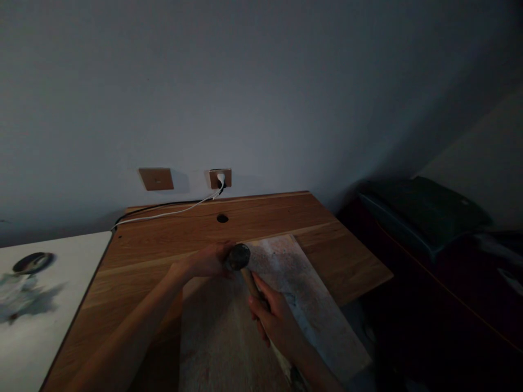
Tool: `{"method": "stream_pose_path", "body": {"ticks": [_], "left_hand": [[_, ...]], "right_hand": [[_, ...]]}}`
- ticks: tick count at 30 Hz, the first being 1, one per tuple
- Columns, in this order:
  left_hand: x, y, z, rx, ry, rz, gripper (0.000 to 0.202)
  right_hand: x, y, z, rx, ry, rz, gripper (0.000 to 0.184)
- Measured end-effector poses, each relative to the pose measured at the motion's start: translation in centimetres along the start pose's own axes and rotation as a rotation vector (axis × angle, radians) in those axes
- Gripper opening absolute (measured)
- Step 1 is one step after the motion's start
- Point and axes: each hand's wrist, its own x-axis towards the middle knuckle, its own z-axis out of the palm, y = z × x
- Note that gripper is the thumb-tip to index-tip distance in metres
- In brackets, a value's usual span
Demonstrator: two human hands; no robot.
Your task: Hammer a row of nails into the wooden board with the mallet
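Note:
My right hand [273, 316] is wrapped round the wooden handle of a hammer [239, 256], whose dark, round head is raised toward the camera over the board. Beyond the hammer head, my left hand [210, 260] rests low at the far edge of the board, with its fingers drawn together. The head covers its fingertips, so whatever they may pinch is hidden. Beneath both hands lies a flat wooden board [229, 332], pale and stained with whitish and dark marks. It sits askew on the wooden desk [143, 250].
Behind the desk, a white plug in a wall socket [220, 178] feeds white and black cables [163, 215] along the back edge. A round cable hole [222, 218] pierces the desktop. At left stands a white table [77, 261] with a dark round object [33, 263]; at right, a dark cushion [433, 209].

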Motion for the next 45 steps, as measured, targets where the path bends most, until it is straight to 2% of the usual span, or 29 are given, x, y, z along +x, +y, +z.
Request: {"method": "stream_pose_path", "body": {"ticks": [6,11,14,17,20,23,25,29,32,35,37,40,42,45], "left_hand": [[0.1,-0.3,0.3,0.03,0.032,-0.001,0.052],[0.5,-0.3,0.5,0.034,0.013,0.004,0.021],[0.8,0.1,0.5,0.094,-0.009,-0.036,0.002],[0.8,0.3,0.4,0.143,0.012,-0.03,0.007],[0.5,0.9,0.0,0.192,-0.002,-0.001,0.008],[0.4,2.9,0.3,0.313,0.053,0.004,0.011],[0.8,5.2,1.8,0.396,0.138,0.062,0.015],[2.8,9.7,7.3,0.625,0.123,0.376,0.01],[4.3,11.7,10.9,0.705,0.129,0.489,0.013],[5.0,12.8,12.4,0.705,0.116,0.543,0.012],[4.8,13.0,12.2,0.701,0.1,0.547,0.014],[3.5,11.9,10.3,0.663,0.086,0.454,0.015],[2.0,10.0,8.2,0.533,0.131,0.312,0.013],[-0.9,6.1,5.1,0.228,0.328,0.033,0.017]], "right_hand": [[0.1,0.1,0.1,0.035,0.023,-0.011,0.058],[-0.7,0.0,-1.0,0.042,0.042,-0.012,0.062],[-1.9,0.5,-2.5,0.062,0.152,-0.002,0.071],[-3.3,1.1,-4.7,0.045,0.267,0.023,0.076],[-4.9,1.8,-7.2,-0.035,0.346,0.04,0.074],[-6.0,3.1,-9.4,-0.111,0.393,0.08,0.072],[-6.3,4.2,-10.5,-0.146,0.43,0.099,0.071],[-6.3,5.8,-11.5,-0.237,0.527,0.064,0.066],[-6.1,6.3,-11.5,-0.28,0.551,0.028,0.067],[-6.0,6.3,-11.5,-0.264,0.517,0.049,0.071],[-6.0,6.2,-11.5,-0.261,0.509,0.065,0.072],[-6.1,6.0,-11.4,-0.276,0.536,0.038,0.072],[-6.1,6.0,-11.3,-0.267,0.523,0.041,0.073],[-6.2,6.0,-11.1,-0.198,0.433,0.123,0.079]]}}
